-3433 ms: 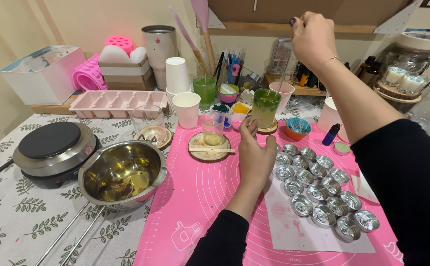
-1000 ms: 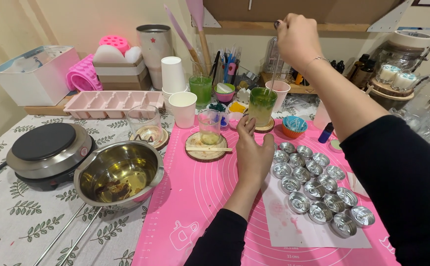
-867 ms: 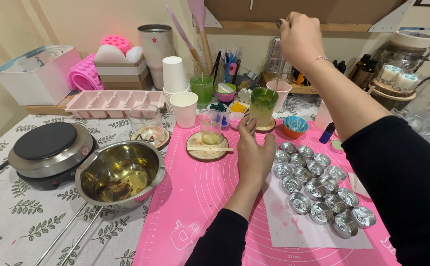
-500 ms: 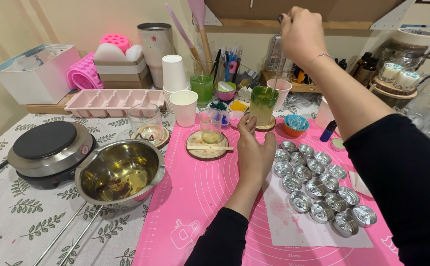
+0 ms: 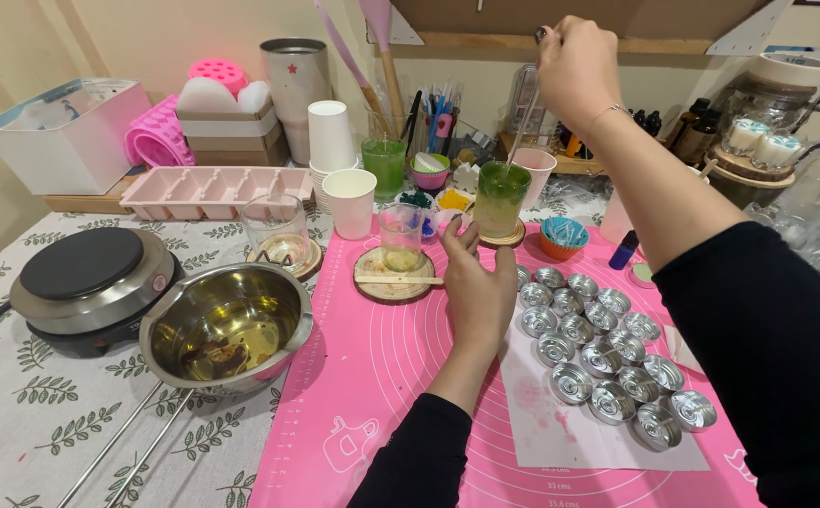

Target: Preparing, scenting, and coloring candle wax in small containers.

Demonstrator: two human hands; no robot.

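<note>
- Green liquid fills the glass cup point(image 5: 501, 198), which stands upright on a round coaster at the far edge of the pink silicone mat point(image 5: 382, 376).
- From the cup a thin stirring stick point(image 5: 523, 127) rises steeply, its long axis near vertical, lower end in the liquid, top leaning slightly right toward the fingers.
- Right hand point(image 5: 575, 66), raised above the cup, has its grip pinched on the stick's top end.
- Left hand point(image 5: 476, 292) rests on the mat just before the cup, fingers loosely spread, holding nothing.
- Beside it lie rows of empty metal tealight cups point(image 5: 607, 353) on white paper.
- Further left, on the table, sit a steel bowl point(image 5: 227, 325) and an electric hot plate point(image 5: 86, 282).
</note>
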